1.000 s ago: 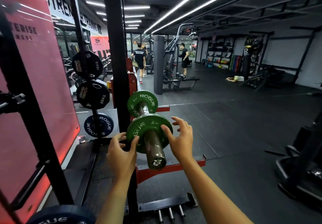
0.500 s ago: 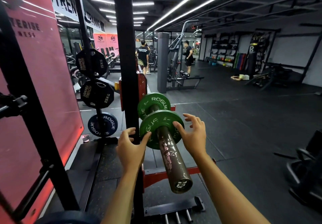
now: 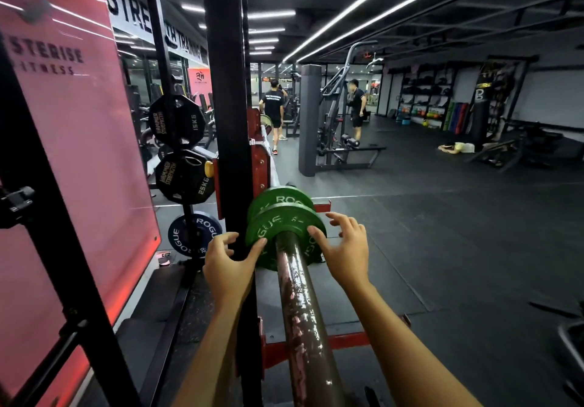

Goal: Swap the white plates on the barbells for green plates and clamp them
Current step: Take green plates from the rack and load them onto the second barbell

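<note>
Head view: near green plate (image 3: 286, 232) hides far plate; sleeve (image 3: 303, 321) end cropped.

Single head-worn wide-angle view, aimed forward and slightly down along the worn dark steel barbell sleeve (image 3: 303, 318), which ran from near bottom edge to centre. Black steel rack upright (image 3: 226, 90) stood close left; open gym floor receded far right.
</note>
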